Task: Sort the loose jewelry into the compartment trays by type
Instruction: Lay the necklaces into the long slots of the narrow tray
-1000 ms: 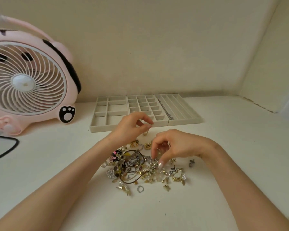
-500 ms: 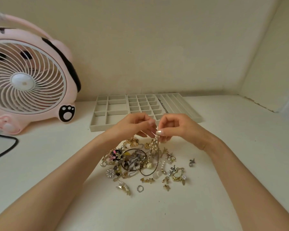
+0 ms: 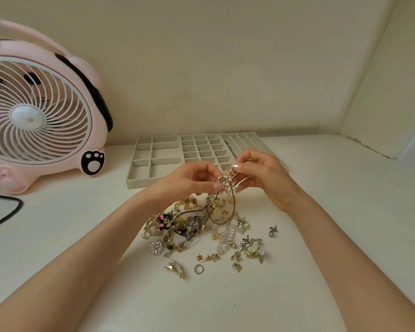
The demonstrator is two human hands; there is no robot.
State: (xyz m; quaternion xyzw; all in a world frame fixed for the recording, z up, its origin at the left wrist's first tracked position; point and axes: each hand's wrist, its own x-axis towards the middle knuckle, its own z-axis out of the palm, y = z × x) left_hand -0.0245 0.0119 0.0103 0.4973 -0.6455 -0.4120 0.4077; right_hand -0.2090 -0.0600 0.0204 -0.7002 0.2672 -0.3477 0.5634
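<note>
You are pinching a gold beaded piece (image 3: 228,179) with your left hand (image 3: 192,180) and right hand (image 3: 261,176), fingertips curled around it. It is hanging above the jewelry pile (image 3: 201,228) lying on the tabletop (image 3: 321,212), in front of the trays (image 3: 153,161).

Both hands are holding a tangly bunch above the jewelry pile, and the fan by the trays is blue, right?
Not blue: the head view shows the fan is pink. The left hand and right hand do hold the tangly bunch above the jewelry pile, by the trays.
</note>
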